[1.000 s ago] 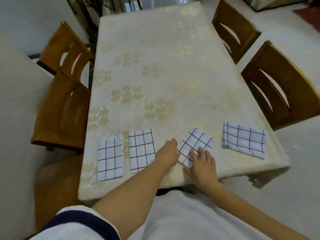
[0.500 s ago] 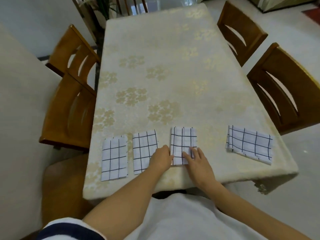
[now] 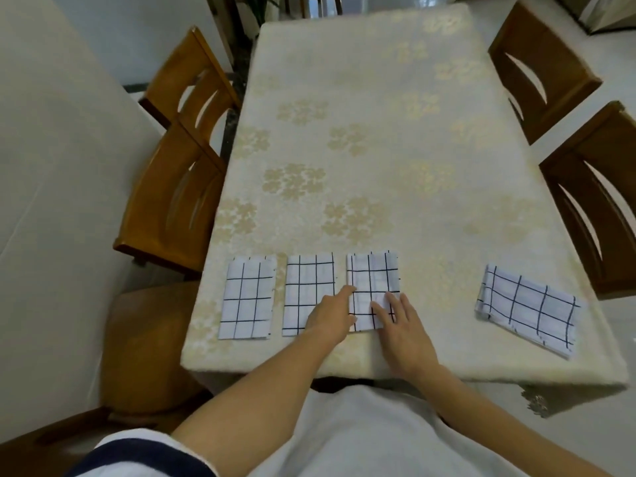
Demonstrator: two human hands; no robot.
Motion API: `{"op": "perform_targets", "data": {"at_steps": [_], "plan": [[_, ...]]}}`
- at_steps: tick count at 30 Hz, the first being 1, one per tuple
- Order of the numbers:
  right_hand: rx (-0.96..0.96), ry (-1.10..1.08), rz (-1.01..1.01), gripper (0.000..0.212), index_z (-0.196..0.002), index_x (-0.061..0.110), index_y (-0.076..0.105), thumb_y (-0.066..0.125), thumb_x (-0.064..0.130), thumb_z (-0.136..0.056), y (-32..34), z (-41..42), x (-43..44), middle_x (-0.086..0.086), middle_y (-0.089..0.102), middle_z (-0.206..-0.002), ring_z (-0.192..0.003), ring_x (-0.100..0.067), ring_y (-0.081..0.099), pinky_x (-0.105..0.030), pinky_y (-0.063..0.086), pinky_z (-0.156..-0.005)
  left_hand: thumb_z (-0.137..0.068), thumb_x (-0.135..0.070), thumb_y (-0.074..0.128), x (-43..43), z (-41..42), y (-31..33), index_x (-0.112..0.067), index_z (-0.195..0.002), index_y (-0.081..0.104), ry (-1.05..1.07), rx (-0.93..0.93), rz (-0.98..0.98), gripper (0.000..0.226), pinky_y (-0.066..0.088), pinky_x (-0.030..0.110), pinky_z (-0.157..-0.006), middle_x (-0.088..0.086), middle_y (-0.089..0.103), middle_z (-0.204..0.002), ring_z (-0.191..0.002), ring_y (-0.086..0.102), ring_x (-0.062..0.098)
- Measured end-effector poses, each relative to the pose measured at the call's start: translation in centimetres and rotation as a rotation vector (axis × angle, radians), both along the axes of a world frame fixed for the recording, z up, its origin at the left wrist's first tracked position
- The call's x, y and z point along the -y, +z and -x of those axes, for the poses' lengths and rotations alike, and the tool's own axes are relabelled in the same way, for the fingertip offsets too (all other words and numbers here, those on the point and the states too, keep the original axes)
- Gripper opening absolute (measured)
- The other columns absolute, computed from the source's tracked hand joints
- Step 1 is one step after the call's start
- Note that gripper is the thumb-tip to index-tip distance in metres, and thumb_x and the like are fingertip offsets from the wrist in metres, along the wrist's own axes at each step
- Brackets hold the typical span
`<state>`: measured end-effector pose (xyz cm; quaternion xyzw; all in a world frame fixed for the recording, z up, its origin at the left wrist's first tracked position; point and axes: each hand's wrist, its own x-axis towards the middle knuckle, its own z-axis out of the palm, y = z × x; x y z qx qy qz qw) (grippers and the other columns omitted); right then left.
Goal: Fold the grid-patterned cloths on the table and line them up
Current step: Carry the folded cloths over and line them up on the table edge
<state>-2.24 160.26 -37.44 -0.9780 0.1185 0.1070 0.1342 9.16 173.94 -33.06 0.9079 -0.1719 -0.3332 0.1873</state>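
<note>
Cloths lie along the table's point(image 3: 395, 132) near edge: three folded ones side by side toward the near left corner, first point(image 3: 248, 297), second point(image 3: 308, 287), third point(image 3: 371, 277), and a fourth point(image 3: 526, 309), askew, well apart by the near right corner, with bare table between and beyond. The left hand point(image 3: 332, 313), loosely curled, touches the third cloth's left edge, while the right hand point(image 3: 401, 325) lies flat, fingers spread, on its near right part. Wooden chairs point(image 3: 175, 187) flank both long sides of the cream flowered tablecloth.
</note>
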Motion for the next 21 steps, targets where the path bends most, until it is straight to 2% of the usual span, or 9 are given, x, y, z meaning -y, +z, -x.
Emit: {"op": "perform_targets", "data": {"at_steps": [2, 4, 6, 9, 10, 12, 15, 18, 21], "plan": [[-0.001, 0.03, -0.004, 0.057, -0.136, 0.013, 0.056, 0.074, 0.026, -0.084, -0.2, 0.2, 0.3, -0.024, 0.051, -0.142, -0.131, -0.05, 0.047, -0.058, 0.05, -0.097, -0.096, -0.023, 0.066, 0.1, 0.0, 0.0, -0.039, -0.147, 0.035, -0.007, -0.013, -0.008, 0.062, 0.059, 0.04, -0.074, 0.008, 0.066, -0.096, -0.079, 0.066, 0.023], [-0.006, 0.037, 0.015, 0.054, -0.136, 0.014, 0.057, 0.054, 0.048, -0.093, -0.5, 0.4, 0.5, -0.021, 0.052, -0.142, -0.132, -0.048, 0.046, -0.057, 0.048, -0.1, -0.095, -0.023, 0.067, 0.2, -0.1, -0.1, -0.038, -0.147, 0.036, -0.026, -0.012, -0.018, 0.062, 0.058, 0.039, -0.072, 0.008, 0.066, -0.096, -0.079, 0.066, 0.022], [-0.02, 0.028, 0.0, 0.067, -0.136, 0.015, 0.058, 0.032, 0.063, -0.096, -0.6, 0.5, 0.6, -0.019, 0.052, -0.142, -0.133, -0.046, 0.046, -0.055, 0.045, -0.105, -0.096, -0.023, 0.067, 0.2, -0.1, -0.1, -0.038, -0.146, 0.034, -0.048, -0.009, -0.035, 0.062, 0.057, 0.039, -0.07, 0.008, 0.064, -0.096, -0.078, 0.065, 0.022], [0.051, -0.025, -0.057, 0.07, -0.14, 0.019, 0.054, 0.017, 0.063, -0.099, 0.3, -0.2, 1.0, -0.014, 0.047, -0.149, -0.14, -0.039, 0.039, -0.051, 0.035, -0.113, -0.095, -0.026, 0.069, 0.5, -0.2, 0.1, -0.034, -0.146, 0.033, -0.14, 0.049, -0.097, 0.064, 0.056, 0.04, -0.075, 0.008, 0.06, -0.108, -0.088, 0.064, 0.024], [0.073, -0.043, -0.089, 0.064, -0.143, 0.02, 0.051, 0.022, 0.057, -0.1, 0.6, -0.6, 1.3, -0.012, 0.044, -0.152, -0.144, -0.036, 0.035, -0.048, 0.03, -0.116, -0.093, -0.028, 0.071, 0.8, -0.4, 0.2, -0.03, -0.147, 0.033, -0.187, 0.107, -0.127, 0.065, 0.055, 0.041, -0.082, 0.008, 0.056, -0.12, -0.099, 0.061, 0.026], [0.155, -0.037, -0.132, 0.051, -0.144, 0.018, 0.049, 0.045, 0.042, -0.1, 0.5, -1.5, 1.9, -0.009, 0.042, -0.154, -0.146, -0.032, 0.033, -0.045, 0.026, -0.119, -0.089, -0.032, 0.076, 1.4, -1.0, 0.5, -0.022, -0.148, 0.034, -0.305, 0.266, -0.18, 0.074, 0.048, 0.04, -0.098, 0.009, 0.043, -0.14, -0.123, 0.049, 0.029], [0.142, 0.09, -0.198, 0.071, -0.149, 0.015, 0.042, 0.073, 0.032, -0.088, 0.3, -3.1, 2.9, -0.009, 0.039, -0.156, -0.146, -0.03, 0.032, -0.048, 0.033, -0.117, -0.083, -0.034, 0.082, 2.8, -1.8, 0.7, -0.013, -0.158, 0.02, -0.461, 0.335, -0.217, 0.1, 0.026, 0.041, -0.12, 0.011, 0.02, -0.163, -0.15, 0.021, 0.031], [0.016, 0.2, -0.247, 0.093, -0.157, 0.014, 0.022, 0.074, 0.041, -0.084, 0.5, -5.1, 3.9, -0.004, 0.022, -0.163, -0.151, -0.025, 0.02, -0.038, 0.019, -0.123, -0.08, -0.033, 0.084, 3.8, -2.5, 0.1, -0.004, -0.16, -0.004, -0.548, 0.237, -0.338, 0.123, 0.005, 0.039, -0.127, 0.013, -0.008, -0.169, -0.157, -0.004, 0.029], [-0.029, 0.247, -0.228, 0.106, -0.158, 0.013, 0.015, 0.074, 0.054, -0.08, 0.0, -6.5, 4.9, -0.001, 0.012, -0.166, -0.153, -0.021, 0.01, -0.034, 0.01, -0.124, -0.074, -0.035, 0.089, 4.5, -3.4, -0.7, -0.003, -0.157, -0.018, -0.526, 0.141, -0.425, 0.139, 0.003, 0.042, -0.127, 0.014, -0.025, -0.165, -0.155, -0.013, 0.029]]}}
